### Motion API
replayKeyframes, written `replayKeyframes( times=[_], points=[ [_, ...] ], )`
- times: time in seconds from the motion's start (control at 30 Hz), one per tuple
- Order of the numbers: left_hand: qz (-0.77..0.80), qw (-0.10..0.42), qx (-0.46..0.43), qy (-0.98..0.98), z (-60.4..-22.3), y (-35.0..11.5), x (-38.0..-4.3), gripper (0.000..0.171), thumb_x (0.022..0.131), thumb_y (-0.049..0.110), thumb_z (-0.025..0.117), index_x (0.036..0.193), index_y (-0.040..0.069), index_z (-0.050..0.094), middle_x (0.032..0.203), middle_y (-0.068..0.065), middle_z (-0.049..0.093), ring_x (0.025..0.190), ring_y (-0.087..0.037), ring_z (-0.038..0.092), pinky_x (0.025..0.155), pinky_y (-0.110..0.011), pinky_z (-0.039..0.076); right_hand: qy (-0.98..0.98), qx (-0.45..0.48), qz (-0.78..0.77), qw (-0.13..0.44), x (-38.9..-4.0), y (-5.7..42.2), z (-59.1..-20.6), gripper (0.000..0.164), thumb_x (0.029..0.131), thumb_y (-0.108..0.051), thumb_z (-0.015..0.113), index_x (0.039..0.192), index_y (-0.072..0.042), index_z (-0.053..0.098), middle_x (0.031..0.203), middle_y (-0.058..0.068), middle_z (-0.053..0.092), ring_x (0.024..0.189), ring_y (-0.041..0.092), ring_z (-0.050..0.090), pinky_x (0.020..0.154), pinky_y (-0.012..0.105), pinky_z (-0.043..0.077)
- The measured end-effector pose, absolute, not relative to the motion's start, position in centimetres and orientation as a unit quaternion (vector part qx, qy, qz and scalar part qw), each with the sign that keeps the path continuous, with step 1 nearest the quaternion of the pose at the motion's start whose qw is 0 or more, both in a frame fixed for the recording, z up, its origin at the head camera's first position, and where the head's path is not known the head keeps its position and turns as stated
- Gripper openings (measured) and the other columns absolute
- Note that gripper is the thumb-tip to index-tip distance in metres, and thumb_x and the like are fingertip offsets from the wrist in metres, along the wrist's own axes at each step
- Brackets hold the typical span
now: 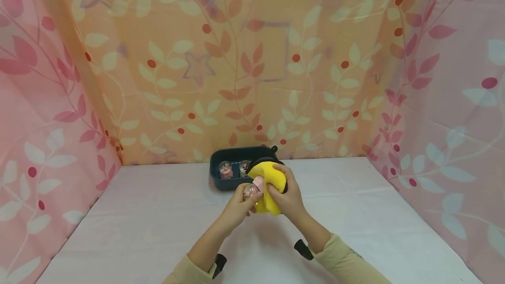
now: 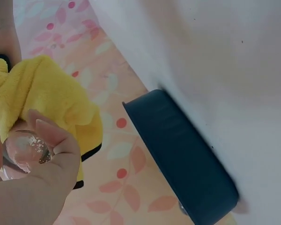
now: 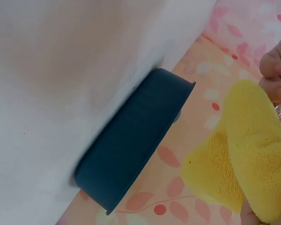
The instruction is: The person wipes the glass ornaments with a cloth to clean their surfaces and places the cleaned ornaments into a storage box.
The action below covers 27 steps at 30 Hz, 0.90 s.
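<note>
In the head view my left hand (image 1: 234,209) holds a small snow globe (image 1: 250,191) with a pink base (image 1: 258,183). My right hand (image 1: 291,198) grips a yellow cloth (image 1: 258,171) with black edging, bunched against the globe's base. The left wrist view shows the clear globe (image 2: 24,149), with white flecks inside, between my fingers and thumb, beside the cloth (image 2: 58,91). In the right wrist view the fluffy cloth (image 3: 253,140) covers most of my right hand. Two more snow globes, one (image 1: 225,170) and another (image 1: 243,168), stand in a dark blue bin (image 1: 232,184).
The bin stands just beyond my hands, near the back edge of the white-covered table (image 1: 158,222). A leaf-patterned orange curtain (image 1: 236,65) hangs behind it, and pink curtain panels (image 1: 35,122) flank the table.
</note>
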<state>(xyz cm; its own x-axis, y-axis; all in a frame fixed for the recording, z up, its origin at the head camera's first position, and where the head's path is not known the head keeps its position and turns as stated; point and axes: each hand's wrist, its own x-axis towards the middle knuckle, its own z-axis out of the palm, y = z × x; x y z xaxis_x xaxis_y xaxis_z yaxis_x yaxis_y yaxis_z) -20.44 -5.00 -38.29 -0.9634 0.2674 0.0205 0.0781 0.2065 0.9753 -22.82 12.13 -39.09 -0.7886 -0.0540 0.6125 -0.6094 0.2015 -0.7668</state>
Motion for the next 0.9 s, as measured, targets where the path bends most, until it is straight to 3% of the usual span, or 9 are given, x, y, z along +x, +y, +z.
replayKeyframes(
  times=[0.17,0.3,0.5,0.67,0.9],
  points=[
    [0.625,0.084,0.11,0.768,-38.5,-5.1,-20.8,0.057,0.098,0.04,0.056,0.134,0.001,0.036,0.11,-0.011,0.054,0.086,-0.02,0.057,0.075,-0.032,0.046,-0.732,0.182,0.626,0.197,-23.1,12.8,-38.6,0.047,0.085,0.005,0.063,0.129,-0.007,0.05,0.112,0.016,0.05,0.085,0.024,0.051,0.069,0.028,0.049],
    [0.638,0.085,0.099,0.759,-38.5,-5.2,-20.8,0.059,0.097,0.043,0.055,0.135,0.0,0.039,0.115,-0.012,0.053,0.091,-0.021,0.057,0.077,-0.031,0.048,-0.705,0.122,0.687,0.127,-23.6,13.5,-38.1,0.048,0.088,0.003,0.061,0.132,-0.009,0.047,0.114,0.015,0.048,0.09,0.025,0.051,0.074,0.029,0.049],
    [0.674,0.081,0.091,0.728,-38.1,-5.3,-20.9,0.056,0.098,0.039,0.055,0.133,-0.004,0.046,0.112,-0.016,0.056,0.09,-0.021,0.057,0.077,-0.028,0.049,-0.665,0.076,0.74,0.065,-23.9,14.3,-37.9,0.053,0.09,0.0,0.059,0.138,-0.01,0.04,0.118,0.013,0.044,0.098,0.026,0.049,0.081,0.031,0.049],
    [0.707,0.086,0.085,0.697,-37.8,-5.2,-20.9,0.053,0.1,0.039,0.051,0.129,-0.005,0.045,0.106,-0.012,0.054,0.084,-0.017,0.057,0.075,-0.025,0.049,-0.686,0.154,0.704,0.104,-23.0,14.3,-38.1,0.058,0.087,-0.001,0.061,0.14,-0.007,0.035,0.118,0.014,0.042,0.098,0.027,0.048,0.08,0.029,0.049],
    [0.722,0.062,0.073,0.685,-37.4,-5.0,-20.7,0.055,0.099,0.041,0.051,0.126,-0.006,0.042,0.103,-0.012,0.052,0.077,-0.015,0.058,0.072,-0.023,0.051,-0.728,0.3,0.582,0.204,-22.6,13.0,-38.9,0.058,0.083,0.003,0.062,0.135,-0.006,0.038,0.112,0.016,0.045,0.083,0.023,0.049,0.067,0.029,0.048]
  ],
)
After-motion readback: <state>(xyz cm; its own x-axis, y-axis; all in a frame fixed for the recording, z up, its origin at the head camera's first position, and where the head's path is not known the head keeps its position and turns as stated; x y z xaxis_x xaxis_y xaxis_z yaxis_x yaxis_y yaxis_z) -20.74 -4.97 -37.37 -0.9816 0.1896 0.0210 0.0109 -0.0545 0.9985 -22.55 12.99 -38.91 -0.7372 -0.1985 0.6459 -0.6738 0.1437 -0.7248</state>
